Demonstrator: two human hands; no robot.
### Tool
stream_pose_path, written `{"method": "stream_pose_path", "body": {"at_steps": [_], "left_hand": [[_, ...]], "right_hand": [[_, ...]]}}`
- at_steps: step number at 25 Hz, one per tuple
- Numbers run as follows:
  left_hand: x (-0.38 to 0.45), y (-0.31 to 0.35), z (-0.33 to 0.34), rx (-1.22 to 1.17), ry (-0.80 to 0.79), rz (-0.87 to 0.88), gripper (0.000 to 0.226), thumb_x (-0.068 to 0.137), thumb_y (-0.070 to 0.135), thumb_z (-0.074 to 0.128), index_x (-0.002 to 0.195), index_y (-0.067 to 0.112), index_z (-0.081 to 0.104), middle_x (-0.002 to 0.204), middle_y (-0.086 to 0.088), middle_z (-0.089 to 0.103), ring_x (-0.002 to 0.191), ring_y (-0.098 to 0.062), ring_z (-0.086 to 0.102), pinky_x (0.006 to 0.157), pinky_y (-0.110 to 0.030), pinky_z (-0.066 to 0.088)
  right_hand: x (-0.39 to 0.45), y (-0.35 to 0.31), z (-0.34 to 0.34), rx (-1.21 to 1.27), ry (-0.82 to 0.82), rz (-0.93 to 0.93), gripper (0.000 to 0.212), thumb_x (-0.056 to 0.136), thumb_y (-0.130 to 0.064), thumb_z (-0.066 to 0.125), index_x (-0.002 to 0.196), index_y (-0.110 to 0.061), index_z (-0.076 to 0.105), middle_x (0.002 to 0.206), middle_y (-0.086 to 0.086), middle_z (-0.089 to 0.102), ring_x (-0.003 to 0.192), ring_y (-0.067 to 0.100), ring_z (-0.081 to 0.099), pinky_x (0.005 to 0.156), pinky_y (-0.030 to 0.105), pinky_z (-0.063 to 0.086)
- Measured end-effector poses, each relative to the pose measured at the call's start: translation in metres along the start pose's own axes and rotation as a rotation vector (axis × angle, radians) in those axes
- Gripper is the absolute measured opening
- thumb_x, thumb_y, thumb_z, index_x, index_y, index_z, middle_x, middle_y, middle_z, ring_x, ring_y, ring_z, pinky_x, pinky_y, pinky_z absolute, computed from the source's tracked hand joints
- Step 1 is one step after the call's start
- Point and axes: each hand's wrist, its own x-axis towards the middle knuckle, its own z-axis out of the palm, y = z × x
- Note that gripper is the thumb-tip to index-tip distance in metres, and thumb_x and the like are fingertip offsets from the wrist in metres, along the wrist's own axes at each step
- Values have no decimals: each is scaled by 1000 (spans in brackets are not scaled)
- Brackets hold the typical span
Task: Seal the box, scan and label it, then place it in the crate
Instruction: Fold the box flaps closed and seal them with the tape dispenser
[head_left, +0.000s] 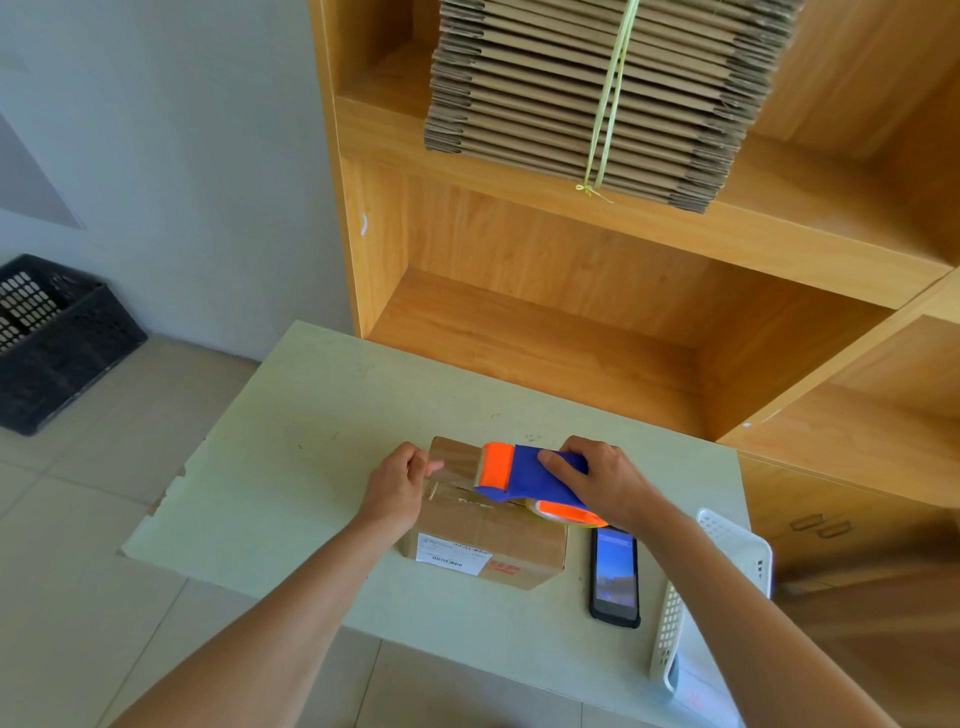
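Note:
A small cardboard box (483, 540) sits near the front of the pale green table (311, 441), with a white shipping label (453, 555) on its near side. My right hand (597, 475) grips a blue and orange tape dispenser (524, 480) that lies on the box top. At the box's far left corner my left hand (397, 486) rests with curled fingers pinching the clear tape end. A black handheld scanner (614, 577) lies just right of the box. The black crate (52, 338) stands on the floor at far left.
A white perforated basket (691, 587) lies at the table's right front edge. Wooden shelving (571, 291) rises behind the table, with a tied bundle of flat cartons (587, 93) on an upper shelf. Tiled floor surrounds the table's left side.

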Motion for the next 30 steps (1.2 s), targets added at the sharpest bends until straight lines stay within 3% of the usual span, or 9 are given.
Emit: {"method": "stream_pose_path", "body": {"at_steps": [2, 6, 7, 10, 12, 17, 20, 23, 30], "left_hand": [[1, -2, -4, 8, -18, 7, 32, 105, 20, 35, 74, 18, 46, 109, 8, 75, 51, 3, 48, 51, -12, 34], [2, -3, -7, -15, -71, 8, 31, 106, 24, 34, 79, 13, 47, 108, 12, 74, 58, -16, 45, 60, -29, 42], [1, -3, -7, -57, -86, 6, 31, 106, 24, 33, 82, 11, 48, 110, 11, 74, 63, -15, 50, 66, -29, 44], [0, -7, -11, -342, -126, -76, 34, 108, 21, 27, 86, 5, 46, 113, -4, 74, 104, -14, 67, 99, -31, 48], [3, -10, -19, -505, -143, -127, 33, 109, 19, 26, 83, 5, 42, 108, -10, 76, 109, -15, 69, 104, -35, 48], [14, -17, -30, -680, -229, -222, 33, 107, 18, 26, 78, 10, 40, 103, -16, 76, 107, -21, 71, 101, -37, 50], [20, -21, -33, -787, -236, -286, 37, 106, 30, 38, 75, 11, 44, 100, -20, 76, 103, -26, 72, 90, -35, 55], [22, -31, -34, -745, -230, -242, 25, 98, 25, 60, 84, 6, 51, 99, -20, 76, 102, -30, 73, 85, -36, 60], [26, -44, -38, -587, -182, -247, 19, 91, 13, 70, 93, -4, 61, 85, -19, 76, 86, -32, 76, 70, -33, 62]], "right_hand": [[-5, 18, -14, -15, 16, 14, 55, 88, -77, 38, 81, -28, 60, 72, -5, 63, 66, 14, 61, 61, 31, 49], [-20, 46, -33, -43, 28, 56, 52, 90, -76, 40, 82, -29, 62, 74, -4, 65, 68, 14, 63, 65, 34, 52], [-21, 45, -34, -46, 30, 57, 51, 90, -75, 41, 82, -29, 62, 73, -5, 65, 67, 13, 63, 64, 33, 52], [-13, 28, -28, -63, 46, 46, 46, 92, -69, 47, 80, -27, 62, 72, -4, 64, 65, 13, 61, 59, 31, 48], [-7, 15, -21, -87, 30, 44, 44, 92, -67, 49, 80, -26, 62, 73, -3, 65, 66, 15, 61, 58, 30, 47], [1, 1, -3, -141, -28, 84, 44, 94, -63, 49, 86, -22, 63, 80, 1, 65, 73, 20, 62, 69, 37, 54], [6, -6, 2, -172, -36, 92, 44, 94, -64, 49, 88, -22, 63, 82, 0, 64, 74, 20, 62, 69, 36, 54], [9, -9, 5, -185, -36, 108, 45, 94, -63, 48, 89, -21, 64, 84, 1, 65, 76, 21, 62, 71, 37, 55], [11, -11, 6, -219, -50, 112, 46, 94, -64, 47, 91, -21, 63, 85, 2, 65, 77, 22, 62, 71, 37, 56]]}}
